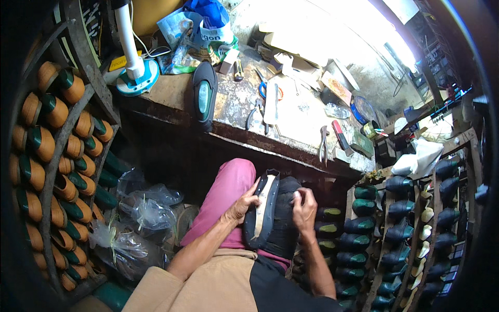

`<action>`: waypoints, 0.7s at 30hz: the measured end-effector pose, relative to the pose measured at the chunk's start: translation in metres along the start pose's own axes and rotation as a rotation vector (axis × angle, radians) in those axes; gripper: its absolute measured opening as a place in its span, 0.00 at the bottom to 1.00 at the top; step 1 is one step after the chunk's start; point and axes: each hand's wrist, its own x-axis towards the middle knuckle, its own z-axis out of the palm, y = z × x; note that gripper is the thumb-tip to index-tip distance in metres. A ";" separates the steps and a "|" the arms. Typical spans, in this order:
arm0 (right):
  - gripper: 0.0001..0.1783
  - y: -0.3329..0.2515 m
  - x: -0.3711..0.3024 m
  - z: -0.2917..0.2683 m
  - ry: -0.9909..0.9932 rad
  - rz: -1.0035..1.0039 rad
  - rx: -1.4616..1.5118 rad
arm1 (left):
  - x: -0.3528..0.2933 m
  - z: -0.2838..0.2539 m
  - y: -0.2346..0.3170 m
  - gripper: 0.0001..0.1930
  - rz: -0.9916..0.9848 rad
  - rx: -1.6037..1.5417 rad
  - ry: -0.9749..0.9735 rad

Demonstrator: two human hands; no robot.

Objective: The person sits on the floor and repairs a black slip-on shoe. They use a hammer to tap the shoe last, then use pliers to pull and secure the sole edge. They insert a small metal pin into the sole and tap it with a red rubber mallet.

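The shoe (264,210) lies bottom-up on the lap (215,208), likely for bracing, the left hand (242,205) gripping its side. The right hand (305,210) has closed fingers; on what, I cannot tell. 2 tools, pliers (252,117) and pincers (324,134), sit near the surface's (301,119) front edge, seemingly for reach.

The 1 view comes from the left of 2 fisheye cameras worn side by side on the head, upright and looking steeply down. The lap (221,195), left hand (243,206) and right hand (305,212) lie near, below centre; the workbench (299,118) stands farther ahead, its straight edges bending toward the dark rim.
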 end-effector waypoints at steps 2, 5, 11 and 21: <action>0.10 0.007 -0.048 0.018 -0.034 0.162 0.199 | 0.001 -0.001 0.000 0.56 -0.005 0.170 0.033; 0.12 0.021 -0.070 0.036 0.069 -0.044 0.110 | 0.004 0.004 -0.003 0.54 0.209 0.600 -0.073; 0.20 0.032 -0.041 0.062 0.123 0.246 0.513 | -0.014 0.021 0.003 0.52 0.307 0.995 -0.015; 0.10 -0.002 -0.037 0.079 0.243 0.127 0.163 | -0.142 0.019 0.039 0.38 0.096 2.139 -0.051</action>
